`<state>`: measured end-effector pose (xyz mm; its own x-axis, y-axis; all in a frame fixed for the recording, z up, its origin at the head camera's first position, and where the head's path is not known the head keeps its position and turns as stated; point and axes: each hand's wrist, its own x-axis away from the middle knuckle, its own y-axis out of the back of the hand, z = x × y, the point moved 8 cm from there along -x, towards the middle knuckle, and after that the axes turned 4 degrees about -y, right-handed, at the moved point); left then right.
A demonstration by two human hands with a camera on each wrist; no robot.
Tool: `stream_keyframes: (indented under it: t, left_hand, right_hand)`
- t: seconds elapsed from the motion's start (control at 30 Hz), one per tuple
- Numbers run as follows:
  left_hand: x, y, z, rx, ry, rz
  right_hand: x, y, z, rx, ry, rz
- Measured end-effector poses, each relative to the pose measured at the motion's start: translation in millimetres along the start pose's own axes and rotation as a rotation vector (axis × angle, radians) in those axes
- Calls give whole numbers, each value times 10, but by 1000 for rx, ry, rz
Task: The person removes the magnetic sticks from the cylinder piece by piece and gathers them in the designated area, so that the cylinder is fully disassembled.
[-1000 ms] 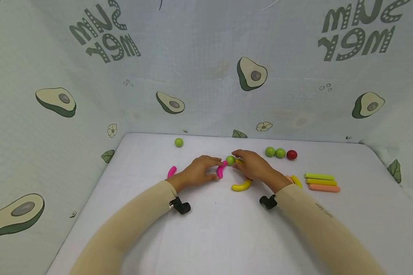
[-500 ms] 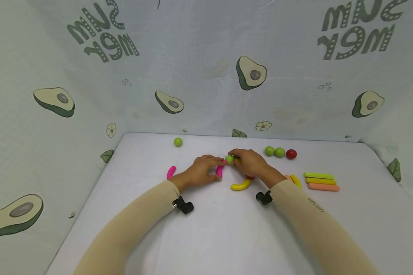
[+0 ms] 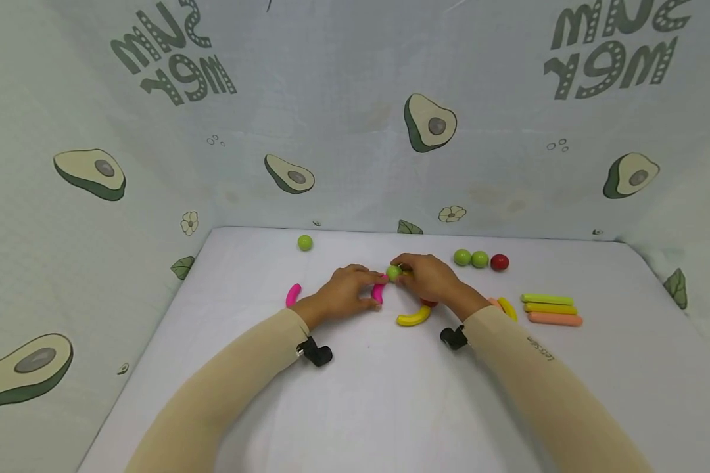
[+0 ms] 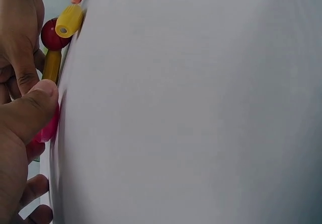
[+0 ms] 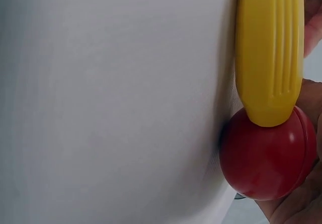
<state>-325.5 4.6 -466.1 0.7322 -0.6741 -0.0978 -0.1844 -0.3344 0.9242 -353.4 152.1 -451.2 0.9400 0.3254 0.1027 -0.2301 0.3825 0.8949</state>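
My left hand [image 3: 343, 294] pinches a pink curved stick [image 3: 378, 293] between thumb and fingers. At its upper end sits a green ball [image 3: 394, 272]. My right hand [image 3: 430, 279] has its thumb and forefinger around a yellow curved stick [image 4: 52, 65], close beside that ball. Under the right palm a red ball [image 5: 261, 158] touches the end of another yellow curved stick [image 5: 269, 48], which lies on the table. In the head view the right hand covers most of the upper yellow stick and the red ball.
A second pink curved stick [image 3: 293, 295] lies left of my left wrist. One green ball [image 3: 304, 243] sits at the back left. Green balls [image 3: 463, 257] and a red ball [image 3: 499, 263] line the back right. Straight sticks [image 3: 549, 309] and a yellow curved stick [image 3: 508, 309] lie right.
My right hand has moved slightly left and closed its fingers beside the green ball. The red ball under the palm now shows. My left hand stays almost in place on the pink stick.
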Motion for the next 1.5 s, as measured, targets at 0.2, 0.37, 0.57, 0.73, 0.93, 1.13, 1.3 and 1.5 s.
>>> stream_keyframes:
  t: [0.2, 0.37, 0.57, 0.73, 0.93, 1.13, 1.3, 1.5]
  left_hand:
    - [1, 49, -59, -1, -8, 3]
    - [9, 42, -65, -21, -4, 9]
    - [51, 28, -60, -6, -13, 10]
    - [82, 40, -77, 18, -20, 6]
    - [111, 52, -47, 14, -3, 5]
    - [199, 135, -11, 41, 35, 3]
    - [317, 296, 27, 91, 61, -28]
    - [446, 476, 117, 141, 86, -57]
  right_hand:
    - [5, 26, 6, -4, -12, 0]
    - [5, 32, -2, -10, -20, -4]
    - [0, 7, -21, -20, -22, -4]
    - [-3, 2, -36, -19, -24, -1]
    - [3, 4, -45, -23, -22, 1]
    - [4, -5, -40, -22, -15, 4]
    - [2, -8, -42, -13, -21, 1]
    - [0, -12, -42, -13, -20, 1]
